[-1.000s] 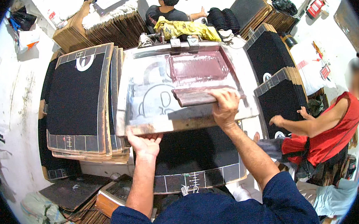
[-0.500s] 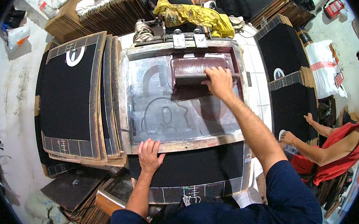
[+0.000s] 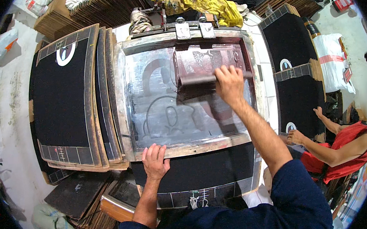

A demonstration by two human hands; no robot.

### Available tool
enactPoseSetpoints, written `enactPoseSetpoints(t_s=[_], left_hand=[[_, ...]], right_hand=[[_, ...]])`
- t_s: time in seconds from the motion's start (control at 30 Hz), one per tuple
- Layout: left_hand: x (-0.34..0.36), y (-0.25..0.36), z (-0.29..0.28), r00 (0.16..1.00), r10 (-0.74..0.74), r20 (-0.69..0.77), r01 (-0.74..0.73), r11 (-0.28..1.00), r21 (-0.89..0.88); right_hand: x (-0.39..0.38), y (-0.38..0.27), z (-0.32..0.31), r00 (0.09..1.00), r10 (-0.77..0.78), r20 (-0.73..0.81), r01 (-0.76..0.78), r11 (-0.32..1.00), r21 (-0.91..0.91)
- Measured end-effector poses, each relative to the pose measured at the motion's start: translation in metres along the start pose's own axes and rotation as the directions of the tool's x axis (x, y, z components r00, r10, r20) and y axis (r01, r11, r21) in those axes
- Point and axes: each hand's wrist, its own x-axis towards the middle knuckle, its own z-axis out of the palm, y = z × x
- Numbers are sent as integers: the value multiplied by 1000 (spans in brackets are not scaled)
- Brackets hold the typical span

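One squeegee (image 3: pixel 196 81) is gripped in R hand (image 3: pixel 231 84) on mesh screen (image 3: pixel 163 127), w/ L hand (image 3: pixel 155 160) (unclenched, thumb apart) at near edge of frame (image 3: pixel 199 148).

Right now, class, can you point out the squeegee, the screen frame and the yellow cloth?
Squeegee (image 3: pixel 198 79): head view, left part of its bar.
Screen frame (image 3: pixel 199 148): head view, its near rail.
Yellow cloth (image 3: pixel 199 3): head view, middle of its bunched length.

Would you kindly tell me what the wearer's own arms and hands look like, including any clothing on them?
The person wears a dark navy-blue fabric top with short, loose sleeves that show no markings. Both forearms are bare. The left hand and right hand are ungloved, and no watch, bracelet or cable shows on either arm.
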Motion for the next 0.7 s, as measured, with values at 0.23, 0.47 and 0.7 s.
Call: enactPoseSetpoints(t_s=[0.23, 0.47, 0.7], left_hand=[[-1, 0, 2, 1000, -2, -10, 2, 1000, -27], [1, 0, 1, 1000, 1, -27, -1, 1000, 12], [-1, 1, 1, 999, -2, -32, 2, 1000, 3]], right_hand=[[82, 35, 10, 994, -29, 109, 36, 997, -64], [68, 24, 25, 997, 49, 57, -44, 995, -92], [-36, -17, -9, 999, 32, 15, -32, 999, -11]])
